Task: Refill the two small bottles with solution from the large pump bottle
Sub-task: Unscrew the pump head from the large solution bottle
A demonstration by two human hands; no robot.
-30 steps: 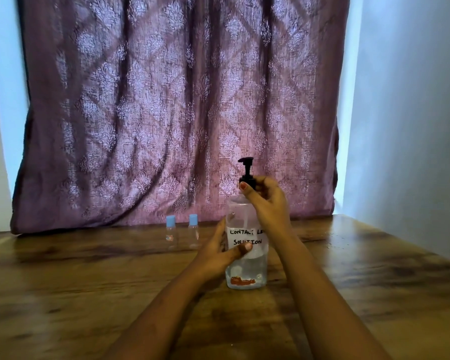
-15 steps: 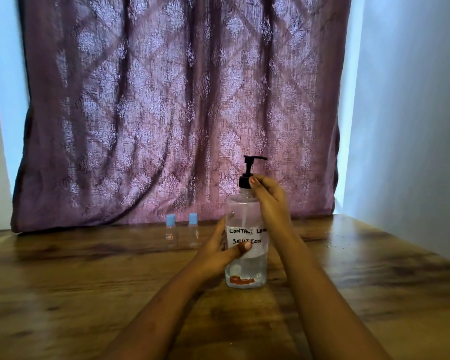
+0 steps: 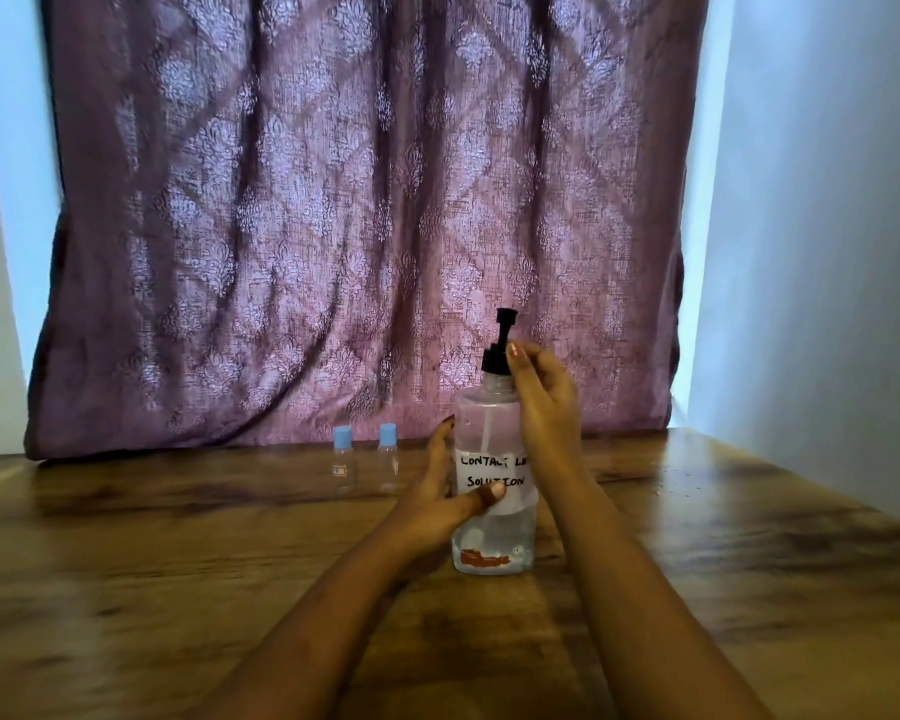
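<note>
Starting on the left side of the wooden table (image 3: 125, 563), there are two small bottles (image 3: 342, 461) with light blue caps standing upright side by side near the back edge, just in front of a purple patterned curtain (image 3: 333, 226). They're apart from each other and nothing's touching them. The left one has a little label on it, the right one looks plain.

Next over is the left hand (image 3: 440, 504), forearm coming up from the bottom of the shot at a slant. It's wrapped around the left side of the big pump bottle (image 3: 492, 532), thumb pressed across the front right under the handwritten label, fingers stretched up along the bottle's side. So that hand is clamped on the bottle body.

The bottle itself is clear, stands upright on the table about mid-frame, with some liquid in the bottom part. The label reads something like "CONTACT LE... SOLUTION".

Then the right hand (image 3: 544, 402), forearm rising steeply from the lower right. Its fingers are curled in at the black pump collar (image 3: 494, 361) on the neck, fingertips pinching it from the right side. The pump head sticks up above the hand.
</note>
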